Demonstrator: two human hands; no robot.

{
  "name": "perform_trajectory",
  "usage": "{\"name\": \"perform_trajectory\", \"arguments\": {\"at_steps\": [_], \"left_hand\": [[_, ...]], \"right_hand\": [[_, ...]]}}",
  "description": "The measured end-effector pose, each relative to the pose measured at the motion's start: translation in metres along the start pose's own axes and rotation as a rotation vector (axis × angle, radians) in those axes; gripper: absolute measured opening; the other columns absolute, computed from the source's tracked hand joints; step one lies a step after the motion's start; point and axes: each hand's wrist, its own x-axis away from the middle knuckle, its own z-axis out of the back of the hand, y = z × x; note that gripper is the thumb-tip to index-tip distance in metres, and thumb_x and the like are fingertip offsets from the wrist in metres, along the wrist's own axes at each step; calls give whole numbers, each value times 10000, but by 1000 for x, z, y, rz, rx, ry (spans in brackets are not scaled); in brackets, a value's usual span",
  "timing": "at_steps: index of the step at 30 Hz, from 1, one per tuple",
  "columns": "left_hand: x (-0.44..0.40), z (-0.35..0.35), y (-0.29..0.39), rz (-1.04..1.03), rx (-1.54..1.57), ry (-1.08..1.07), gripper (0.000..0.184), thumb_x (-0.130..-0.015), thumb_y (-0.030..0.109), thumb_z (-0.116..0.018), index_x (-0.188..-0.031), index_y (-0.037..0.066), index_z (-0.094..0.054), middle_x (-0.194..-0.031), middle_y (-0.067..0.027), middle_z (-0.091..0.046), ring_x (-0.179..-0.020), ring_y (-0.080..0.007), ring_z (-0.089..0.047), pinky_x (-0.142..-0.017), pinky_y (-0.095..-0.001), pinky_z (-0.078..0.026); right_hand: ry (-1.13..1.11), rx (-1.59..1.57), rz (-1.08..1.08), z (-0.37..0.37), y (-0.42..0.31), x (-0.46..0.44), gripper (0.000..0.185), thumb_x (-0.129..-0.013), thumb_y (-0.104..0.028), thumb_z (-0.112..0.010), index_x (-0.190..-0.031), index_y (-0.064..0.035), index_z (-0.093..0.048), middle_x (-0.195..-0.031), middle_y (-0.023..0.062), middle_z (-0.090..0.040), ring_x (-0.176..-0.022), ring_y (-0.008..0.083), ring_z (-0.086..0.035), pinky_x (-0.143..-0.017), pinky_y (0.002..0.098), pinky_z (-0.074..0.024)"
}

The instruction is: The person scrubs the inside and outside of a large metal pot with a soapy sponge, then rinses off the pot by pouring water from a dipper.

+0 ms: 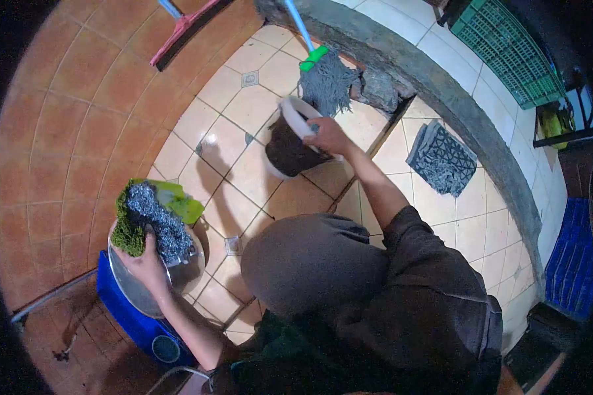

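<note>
My left hand point(142, 264) is closed around a green scrubber point(129, 236) and a tangle of silvery steel wool point(155, 220), with the thumb over the wool. A yellow-green piece point(180, 203) shows just behind them. Beneath this hand is a round, greyish metal vessel point(136, 288); the scrubbers hide part of it. My right hand point(327, 138) grips the rim of a round container point(288, 148) with a pale edge and a dark, blotchy side. The container is tilted above or on the floor tiles; I cannot tell whether it touches them.
A grey string mop point(328, 82) with a green head stands beyond the container. A folded grey cloth point(443, 158) lies on the tiles at right. A pink squeegee point(188, 29) leans at the wall. Below the vessel is a blue plastic piece point(115, 299). A green crate point(507, 49) is upper right.
</note>
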Motion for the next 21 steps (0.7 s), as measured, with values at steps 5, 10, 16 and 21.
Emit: {"name": "perform_trajectory", "arguments": {"at_steps": [5, 10, 16, 21], "left_hand": [[-1, 1, -7, 15, -76, 1, 613, -768, -1, -742, -1301, -24, -441, -1240, -120, -556, -1092, -199, -540, -995, -336, -399], [0, 3, -14, 45, -77, 1, 621, -772, -8, -733, -1314, -21, -431, -1237, -118, -554, -1105, -197, -532, -1004, -338, -392], [2, 6, -23, 98, -51, -41, 629, -771, -37, -714, -1330, 6, -428, -1243, -102, -541, -1116, -188, -526, -1007, -327, -389], [6, 1, -15, 139, -32, -2, 655, -755, -45, -726, -1334, 16, -425, -1234, -90, -545, -1101, -184, -532, -995, -320, -395]], "right_hand": [[148, -415, 2, 41, 84, -7, 369, -736, -133, -753, -1080, -34, -663, -813, 46, -659, -702, 142, -608, -637, 286, -483], [289, -490, -63, 77, 138, -9, 330, -732, -119, -744, -1040, -23, -674, -875, 46, -682, -739, 142, -617, -682, 282, -484], [442, -779, -118, 114, 181, -1, 305, -761, -130, -713, -1027, 6, -648, -874, 50, -669, -770, 144, -615, -710, 279, -480], [530, -881, -196, 144, 209, 16, 232, -766, -203, -676, -936, -54, -623, -867, 39, -619, -789, 172, -587, -746, 307, -464]]}}
